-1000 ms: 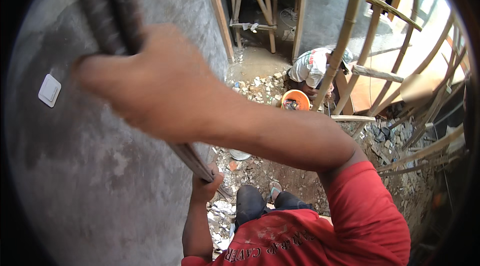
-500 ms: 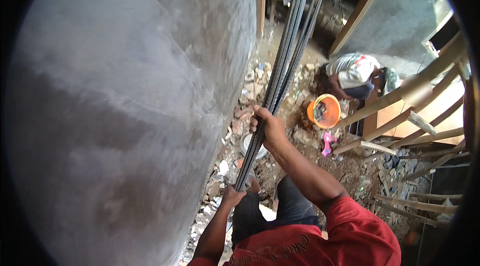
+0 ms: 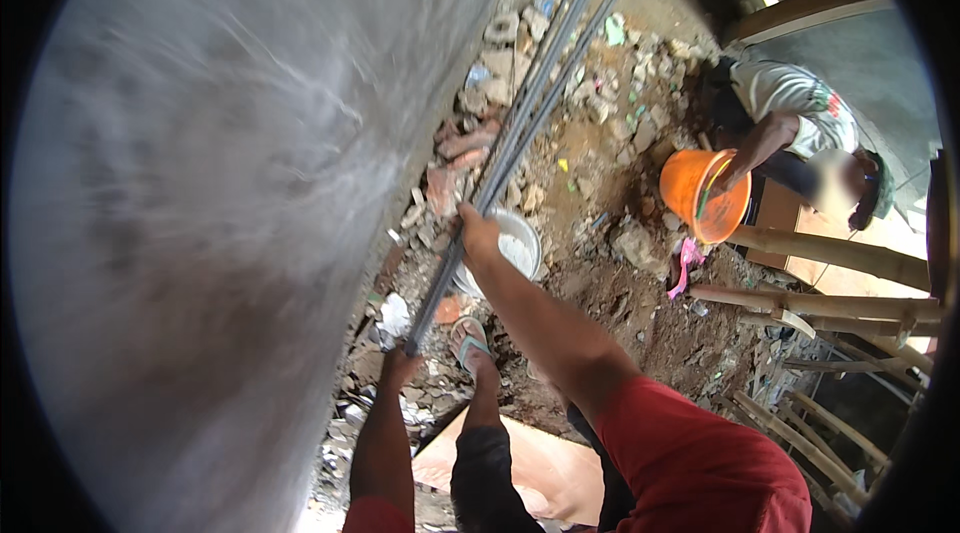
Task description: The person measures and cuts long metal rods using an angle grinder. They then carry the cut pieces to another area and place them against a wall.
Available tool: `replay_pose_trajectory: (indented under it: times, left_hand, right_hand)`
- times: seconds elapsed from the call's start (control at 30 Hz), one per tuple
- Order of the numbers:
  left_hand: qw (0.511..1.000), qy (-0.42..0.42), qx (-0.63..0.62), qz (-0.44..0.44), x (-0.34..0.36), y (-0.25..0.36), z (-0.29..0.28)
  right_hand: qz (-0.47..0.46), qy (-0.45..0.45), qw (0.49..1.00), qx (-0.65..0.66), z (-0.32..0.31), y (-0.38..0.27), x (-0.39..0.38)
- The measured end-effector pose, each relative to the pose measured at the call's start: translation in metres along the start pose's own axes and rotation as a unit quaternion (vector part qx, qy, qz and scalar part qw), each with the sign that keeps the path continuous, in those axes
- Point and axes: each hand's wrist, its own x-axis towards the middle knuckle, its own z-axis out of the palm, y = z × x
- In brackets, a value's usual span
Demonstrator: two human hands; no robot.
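Observation:
A bundle of long dark rebar rods [image 3: 520, 123] slants from my hands up to the far middle, its far ends slightly fanned apart. My left hand [image 3: 402, 365] is closed at the near end of the bundle. Farther up the rods, my right hand [image 3: 479, 233] grips them; its fingers are partly hidden. Below the bundle, beside my right hand, stands a round metal basin [image 3: 534, 233] with pale material inside. The rods pass in front of part of it.
A grey plastered wall [image 3: 230, 193] rises close on the left. Rubble [image 3: 460, 148] covers the ground along it. At right a crouching co-worker [image 3: 790, 98] reaches into an orange bucket [image 3: 680, 183]. A pink cloth [image 3: 685, 268] and bamboo poles [image 3: 830, 305] lie nearer.
Both hands have moved left and the rod bundle has come down, bringing its far ends into view. My view has shifted. The co-worker's hand is now in the bucket.

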Motion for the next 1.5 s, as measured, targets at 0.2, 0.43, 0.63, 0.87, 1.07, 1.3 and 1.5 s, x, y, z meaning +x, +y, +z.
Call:
replay_pose_trajectory:
  times: [0.2, 0.43, 0.63, 0.87, 1.07, 1.3, 1.5]
  left_hand:
    - [0.994, 0.079, 0.044, 0.055, 0.113, 0.025, 0.005]
    - [0.959, 0.264, -0.021, 0.098, 0.146, -0.057, 0.023]
    - [0.989, -0.027, -0.001, -0.146, -0.028, -0.074, 0.101]
    - [0.977, -0.187, -0.074, -0.065, -0.259, -0.006, 0.093]
    - [0.981, -0.192, -0.003, 0.029, -0.381, 0.096, -0.005]
    - [0.963, -0.239, 0.085, 0.087, -0.475, 0.131, -0.060]
    - [0.966, -0.223, 0.039, 0.125, -0.517, 0.223, -0.038]
  right_hand:
    - [-0.168, -0.022, 0.967, -0.192, 0.002, 0.043, 0.122]
    - [-0.025, -0.131, 0.934, -0.331, 0.039, 0.059, 0.123]
    - [-0.114, -0.257, 0.833, -0.476, -0.033, 0.036, -0.007]
    - [0.079, 0.024, 0.723, -0.686, -0.398, -0.018, -0.251]
    - [0.200, 0.249, 0.639, -0.699, -0.629, -0.137, -0.518]
    - [-0.106, 0.147, 0.724, -0.665, -0.686, -0.067, -0.560]
    - [-0.098, 0.037, 0.833, -0.543, -0.511, -0.093, -0.654]
